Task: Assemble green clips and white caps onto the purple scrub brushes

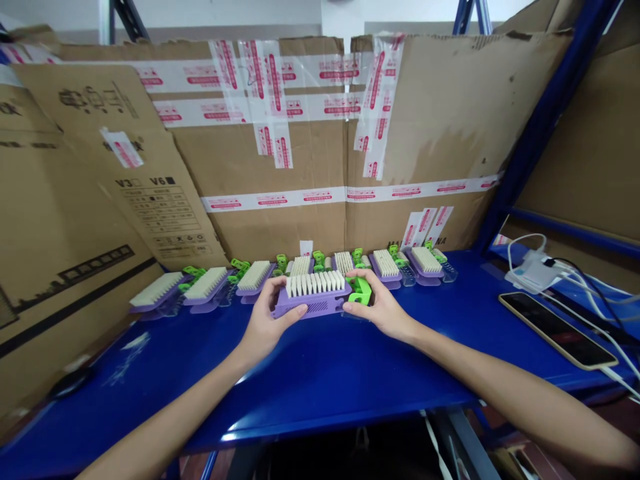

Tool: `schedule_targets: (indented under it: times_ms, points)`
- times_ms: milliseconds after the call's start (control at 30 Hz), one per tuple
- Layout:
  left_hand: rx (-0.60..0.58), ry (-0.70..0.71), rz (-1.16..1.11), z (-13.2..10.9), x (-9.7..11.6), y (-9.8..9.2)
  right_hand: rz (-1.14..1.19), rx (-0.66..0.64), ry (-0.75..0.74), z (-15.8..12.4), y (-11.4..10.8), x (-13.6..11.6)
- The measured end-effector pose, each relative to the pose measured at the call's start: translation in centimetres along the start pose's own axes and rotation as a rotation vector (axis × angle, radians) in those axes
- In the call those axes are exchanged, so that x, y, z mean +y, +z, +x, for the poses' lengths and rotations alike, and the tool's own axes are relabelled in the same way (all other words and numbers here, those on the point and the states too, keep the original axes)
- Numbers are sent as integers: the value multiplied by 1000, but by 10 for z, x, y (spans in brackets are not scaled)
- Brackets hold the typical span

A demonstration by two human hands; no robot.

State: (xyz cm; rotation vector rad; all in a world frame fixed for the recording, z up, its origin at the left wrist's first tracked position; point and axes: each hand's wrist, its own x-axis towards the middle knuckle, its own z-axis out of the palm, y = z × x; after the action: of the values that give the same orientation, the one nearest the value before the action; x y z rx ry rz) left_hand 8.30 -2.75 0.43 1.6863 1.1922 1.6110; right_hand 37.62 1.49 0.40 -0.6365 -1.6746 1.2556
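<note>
In front of me, above the blue shelf, my left hand grips the left end of a purple brush. Its cream bristles face up, and small slots show in its purple side. My right hand is closed with thumb and fingers on a bright green clip-like piece at the brush's right end. Whether this piece is fixed to the brush I cannot tell. Just behind my hands stands a row of several similar purple brushes, with green parts and clear plastic parts beside them.
Taped cardboard sheets wall off the back, and a cardboard box panel stands at the left. On the right lie a phone and a white charger with tangled cables. The blue shelf's front edge runs below my forearms.
</note>
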Motion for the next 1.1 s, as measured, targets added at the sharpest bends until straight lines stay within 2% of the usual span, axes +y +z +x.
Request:
schedule_targets:
  times_ms: [233, 367, 600, 833, 1100]
  points:
    - [-56, 20, 13, -3, 5, -2, -77, -56, -24, 0, -1, 3]
    - [-66, 10, 7, -3, 7, -2, -35, -108, 3, -1, 0, 4]
    - [-98, -5, 25, -3, 7, -3, 8, -111, 26, -2, 3, 3]
    - [-180, -57, -32, -6, 4, -4, -39, -120, 7, -2, 0, 0]
    - [-274, -106, -69, -8, 3, -5, 10, -148, -4, -1, -2, -4]
